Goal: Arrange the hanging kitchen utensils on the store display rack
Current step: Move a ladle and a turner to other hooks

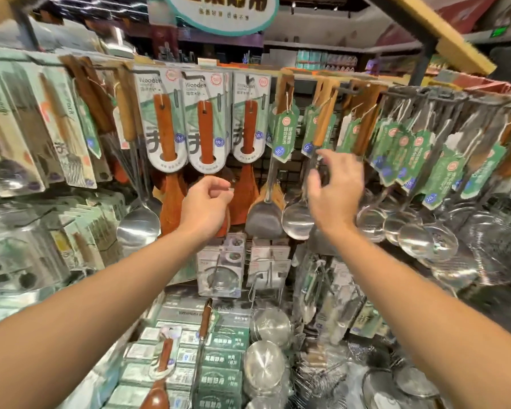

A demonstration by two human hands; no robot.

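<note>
Utensils fill the rack (363,90) in front of you, hanging in a crowded row from hooks along its top bar. On your right hangs the biggest cluster, steel ladles (416,240) with green tags (403,156) tied to their wooden handles, their round bowls overlapping. At the centre hang three wooden spatulas (203,134) on grey and green cards marked "Wooden", each with an orange-brown handle and a broad blade below. Between those groups hang a steel turner (263,219) and a single ladle (297,221), each with a green tag.

Your left hand (205,203) is raised in front of the blade of the middle wooden spatula, fingers curled in toward the palm; you appear to hold nothing, though the blade behind the fist is partly hidden, so you cannot tell whether the fingers touch it. Your right hand (335,187) is up at the shaft of the single ladle, fingers spread and loosely bent, thumb apart from them. The hand is blurred, and it sits just beside the shaft without clearly closing on it.
</note>
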